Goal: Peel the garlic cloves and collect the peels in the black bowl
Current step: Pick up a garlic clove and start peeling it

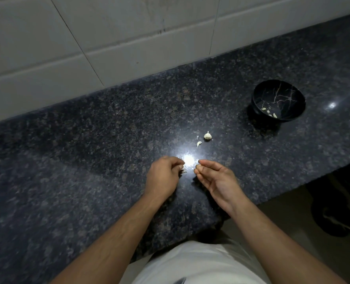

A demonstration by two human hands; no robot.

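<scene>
From the head camera, a garlic clove (198, 166) is pinched at the right hand (217, 181) fingertips, while a peel scrap seems nipped by the curled left hand (163, 177). Peeling is judged underway; next, peels must be carried to the black bowl (278, 100), well apart on the granite counter (88, 140).

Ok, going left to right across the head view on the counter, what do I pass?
Left hand → right hand pinching a garlic clove → garlic bulb → black bowl holding a few pale pieces.
</scene>
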